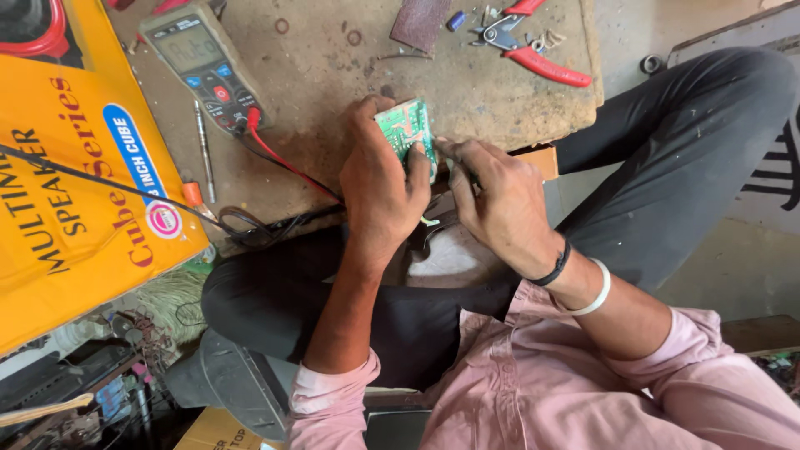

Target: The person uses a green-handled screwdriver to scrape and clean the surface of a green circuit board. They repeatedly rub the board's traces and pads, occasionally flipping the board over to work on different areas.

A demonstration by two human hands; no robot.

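Fingers of left hand [379, 187] closed around small green circuit board [406, 132], thumb on its face, board tilted over edge of worn brown work board [333, 75]. Fingers of right hand [500, 200] pinched together at right edge of circuit board; whether something small sits between them, cannot tell. Just left: multimeter [204, 62] with red lead [283, 162] and black lead running toward hands. Farther up: red-handled pliers [533, 42], piece of sandpaper [419, 22]. Far left: yellow cardboard box [67, 175]. Below hands: lap in dark trousers, grey concrete floor [742, 267] at right.
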